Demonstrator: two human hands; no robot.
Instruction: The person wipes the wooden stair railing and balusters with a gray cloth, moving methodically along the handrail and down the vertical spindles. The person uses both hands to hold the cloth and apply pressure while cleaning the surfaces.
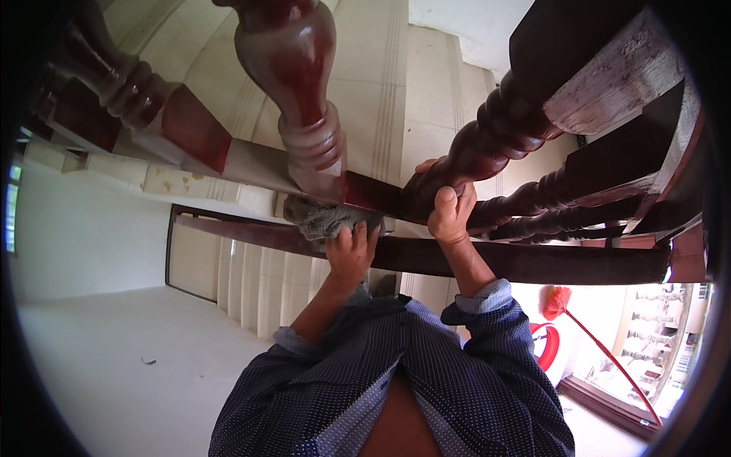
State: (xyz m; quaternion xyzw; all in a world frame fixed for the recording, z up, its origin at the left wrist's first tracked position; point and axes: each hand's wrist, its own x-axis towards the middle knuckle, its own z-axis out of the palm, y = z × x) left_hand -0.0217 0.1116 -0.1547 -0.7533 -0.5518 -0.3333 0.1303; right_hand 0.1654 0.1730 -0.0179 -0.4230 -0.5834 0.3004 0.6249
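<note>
My left hand (349, 251) presses a grey cloth (328, 220) against the lower edge of the staircase's dark red wooden bottom rail (257, 165). Its fingers lie bent over the cloth, left of centre. With my right hand (452, 212) I grip the narrow end of a turned wooden baluster (485, 137), the thumb on the near side and a fingertip showing beyond it. Another turned baluster (294, 68), which looks dusty, rises from the rail above the cloth. The far side of the cloth is hidden behind the rail.
Pale stair treads (365, 74) lie beyond the balusters. A dark wooden rail (514, 260) crosses close before my body, and more steps (268, 285) descend at left beside a white wall (103, 343). At lower right are a red long-handled brush (611, 354) and a red round object (548, 345).
</note>
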